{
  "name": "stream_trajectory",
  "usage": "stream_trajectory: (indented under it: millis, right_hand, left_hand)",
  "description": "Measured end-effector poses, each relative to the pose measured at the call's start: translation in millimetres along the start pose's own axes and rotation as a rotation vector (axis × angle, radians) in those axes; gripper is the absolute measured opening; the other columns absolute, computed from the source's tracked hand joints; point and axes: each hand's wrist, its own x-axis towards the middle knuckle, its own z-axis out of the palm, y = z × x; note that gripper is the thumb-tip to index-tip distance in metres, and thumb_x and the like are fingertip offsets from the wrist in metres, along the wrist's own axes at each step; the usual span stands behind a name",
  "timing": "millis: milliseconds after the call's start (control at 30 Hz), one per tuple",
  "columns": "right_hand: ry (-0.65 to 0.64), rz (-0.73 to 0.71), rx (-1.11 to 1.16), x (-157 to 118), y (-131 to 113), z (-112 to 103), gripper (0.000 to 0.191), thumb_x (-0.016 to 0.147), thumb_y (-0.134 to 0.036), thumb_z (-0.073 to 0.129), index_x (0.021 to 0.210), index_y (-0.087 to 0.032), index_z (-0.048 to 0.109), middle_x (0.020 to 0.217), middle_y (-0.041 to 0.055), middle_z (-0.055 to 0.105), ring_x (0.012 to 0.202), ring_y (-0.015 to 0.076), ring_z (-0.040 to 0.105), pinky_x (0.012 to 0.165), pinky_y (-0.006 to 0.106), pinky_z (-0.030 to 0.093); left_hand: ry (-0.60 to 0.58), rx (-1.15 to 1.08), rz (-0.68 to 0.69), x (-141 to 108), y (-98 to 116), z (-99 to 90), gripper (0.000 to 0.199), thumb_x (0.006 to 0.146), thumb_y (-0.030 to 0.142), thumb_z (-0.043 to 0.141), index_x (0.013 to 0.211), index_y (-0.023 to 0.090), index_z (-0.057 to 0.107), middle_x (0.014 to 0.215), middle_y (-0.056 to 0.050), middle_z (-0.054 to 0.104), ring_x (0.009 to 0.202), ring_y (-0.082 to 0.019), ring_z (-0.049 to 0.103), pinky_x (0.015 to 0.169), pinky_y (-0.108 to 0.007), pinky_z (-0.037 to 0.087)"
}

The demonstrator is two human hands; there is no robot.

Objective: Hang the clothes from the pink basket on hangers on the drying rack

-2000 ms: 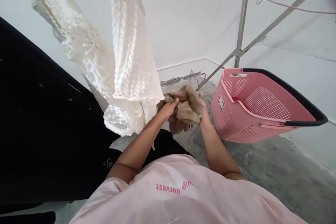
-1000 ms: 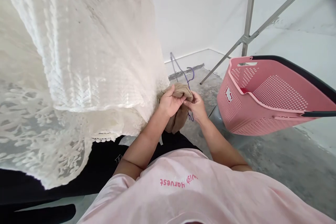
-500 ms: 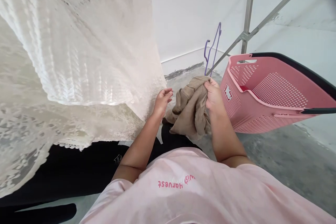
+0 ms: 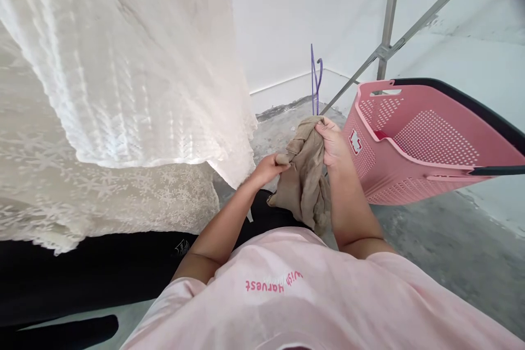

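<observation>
Since half a second ago the left hand [image 4: 268, 167] has pinched the beige garment [image 4: 304, 180] that the right hand [image 4: 334, 142] grips beside the pink basket [image 4: 414, 147], where the purple hanger [image 4: 315, 79] might snag the cloth.

The left hand [image 4: 268, 167], open and off the beige garment [image 4: 303, 175] half a second ago, now pinches its edge; the purple hanger [image 4: 315, 79] stands more upright.

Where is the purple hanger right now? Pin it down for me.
In the head view the purple hanger sticks up just above the beige garment that the right hand grips, left of the pink basket and in front of the white wall.
</observation>
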Motion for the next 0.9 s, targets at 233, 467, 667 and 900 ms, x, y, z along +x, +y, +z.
stream_trajectory:
  millis: [233, 467, 667, 900]
  right_hand:
    - [0.077, -0.051, -0.062, 8.6, -0.9, -11.3, 0.044, 0.062, -0.053, 0.088, 0.084, -0.026, 0.062, 0.081, 0.0014, 0.069, 0.088, 0.0231, 0.069, 0.077, 0.038, 0.060]
    - [0.138, -0.128, -0.188, 11.0, 4.9, -18.9, 0.039, 0.066, -0.047, 0.085, 0.082, -0.022, 0.059, 0.078, -0.0008, 0.062, 0.071, 0.0144, 0.057, 0.070, 0.030, 0.050]
    - [0.333, -0.265, -0.406, 10.0, 18.5, -25.7, 0.030, 0.068, -0.037, 0.082, 0.080, -0.020, 0.061, 0.074, -0.0028, 0.054, 0.070, 0.0114, 0.050, 0.070, 0.026, 0.047]
    - [0.072, -0.215, -0.292, -14.9, 18.7, 11.9, 0.052, 0.061, -0.046, 0.091, 0.102, -0.025, 0.068, 0.105, 0.0020, 0.066, 0.087, 0.0160, 0.061, 0.079, 0.029, 0.053]
  left_hand:
    - [0.281, -0.517, -0.039, -0.1, 12.4, -20.1, 0.033, 0.073, 0.044, 0.083, 0.085, 0.017, 0.070, 0.077, -0.001, 0.070, 0.068, -0.013, 0.060, 0.067, -0.026, 0.048]
    - [0.447, -0.819, 0.021, -4.9, 41.1, -27.7, 0.026, 0.090, 0.048, 0.069, 0.088, 0.022, 0.068, 0.077, 0.001, 0.069, 0.069, -0.011, 0.064, 0.078, -0.027, 0.053]
    - [0.493, -0.824, 0.141, -3.9, 73.4, -22.0, 0.036, 0.091, 0.056, 0.066, 0.100, 0.022, 0.069, 0.086, -0.002, 0.073, 0.093, -0.016, 0.072, 0.093, -0.030, 0.054]
    - [0.387, -0.654, 0.221, -4.6, 88.8, -6.8, 0.014, 0.085, 0.032, 0.076, 0.086, 0.018, 0.073, 0.086, -0.001, 0.074, 0.097, -0.019, 0.071, 0.095, -0.033, 0.052]
